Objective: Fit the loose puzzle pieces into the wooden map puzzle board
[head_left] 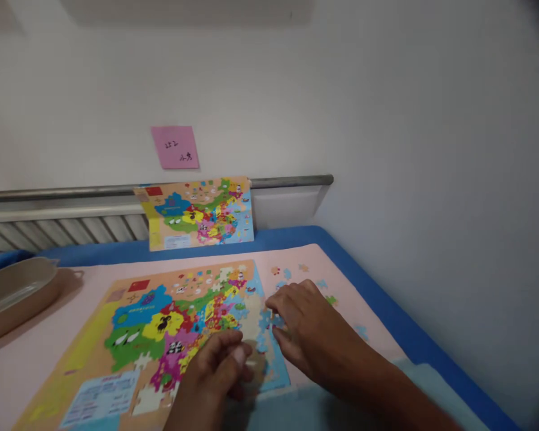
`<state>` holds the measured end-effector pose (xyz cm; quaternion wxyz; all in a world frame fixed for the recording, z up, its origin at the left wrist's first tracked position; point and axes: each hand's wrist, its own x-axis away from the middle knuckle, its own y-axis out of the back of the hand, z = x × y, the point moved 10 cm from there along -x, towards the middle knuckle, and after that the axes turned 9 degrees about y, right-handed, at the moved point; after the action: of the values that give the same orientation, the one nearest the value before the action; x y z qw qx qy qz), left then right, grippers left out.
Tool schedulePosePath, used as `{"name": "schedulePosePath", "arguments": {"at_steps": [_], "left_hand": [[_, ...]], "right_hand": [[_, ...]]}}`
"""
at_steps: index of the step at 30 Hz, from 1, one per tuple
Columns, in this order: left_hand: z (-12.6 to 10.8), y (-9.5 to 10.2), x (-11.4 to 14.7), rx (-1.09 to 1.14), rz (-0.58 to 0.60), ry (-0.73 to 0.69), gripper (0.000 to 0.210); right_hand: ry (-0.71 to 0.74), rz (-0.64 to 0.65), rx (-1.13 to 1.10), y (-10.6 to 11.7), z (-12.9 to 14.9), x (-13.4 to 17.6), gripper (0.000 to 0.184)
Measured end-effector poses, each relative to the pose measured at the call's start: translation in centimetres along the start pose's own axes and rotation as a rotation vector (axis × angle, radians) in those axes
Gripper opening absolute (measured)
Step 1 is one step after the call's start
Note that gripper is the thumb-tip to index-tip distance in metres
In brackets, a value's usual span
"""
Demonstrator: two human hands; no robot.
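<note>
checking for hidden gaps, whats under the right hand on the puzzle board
Under the right hand lies the puzzle board's blue right edge, with a pale blue piece at its fingertips. Whatever the palm covers is hidden.

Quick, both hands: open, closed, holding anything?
Left hand: fingers curled on the puzzle board; contents cannot be told.
Right hand: fingertips pinching a blue puzzle piece.

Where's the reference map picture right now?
Head view: the reference map picture leans against the wall rail behind the puzzle board, under the pink note.

Your one head camera looks forward and down, close over the puzzle board [130, 335] at lower centre, facing the wall [386, 108] that fills the upper frame.
</note>
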<state>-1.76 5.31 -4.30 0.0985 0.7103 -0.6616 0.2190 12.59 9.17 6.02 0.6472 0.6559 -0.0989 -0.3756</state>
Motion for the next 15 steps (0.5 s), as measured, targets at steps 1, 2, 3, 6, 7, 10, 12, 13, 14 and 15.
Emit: {"name": "schedulePosePath", "arguments": {"at_steps": [1,2,3,6,7,10,12,13,14,15], "left_hand": [[0.1,-0.3,-0.6,0.045,0.022,0.005,0.071],[0.4,-0.7,-1.0,0.09,0.047,0.02,0.075],[0.7,-1.1,-1.2,0.14,0.07,0.039,0.079],[1.7,-2.2,-1.2,0.252,0.128,0.069,0.083],[1.7,-2.6,-1.1,0.269,0.158,0.053,0.077],[1.3,-4.0,-0.7,0.271,0.272,-0.041,0.043],[1.2,-4.3,-0.6,0.259,0.303,-0.075,0.03],[1.3,-4.3,-0.7,0.257,0.298,-0.077,0.028],[1.4,-4.2,-0.7,0.253,0.288,-0.073,0.027],[1.5,-4.2,-0.7,0.253,0.284,-0.069,0.028]], "right_hand": [[0.021,0.007,0.004,-0.2,0.7,-0.1,0.017],[0.038,0.018,0.009,-0.5,1.2,-0.2,0.017],[0.053,0.03,0.016,-0.8,1.6,-0.2,0.016],[0.095,0.067,0.033,-1.6,2.6,-0.2,0.015],[0.106,0.08,0.038,-1.9,2.9,-0.2,0.014],[0.124,0.112,0.034,-2.8,3.7,-0.1,0.011],[0.125,0.125,0.018,-3.1,3.9,-0.1,0.01],[0.124,0.131,0.006,-3.2,4.0,-0.1,0.009],[0.124,0.137,-0.008,-3.1,4.1,-0.1,0.009],[0.122,0.138,-0.025,-3.0,4.1,-0.1,0.008]]}}
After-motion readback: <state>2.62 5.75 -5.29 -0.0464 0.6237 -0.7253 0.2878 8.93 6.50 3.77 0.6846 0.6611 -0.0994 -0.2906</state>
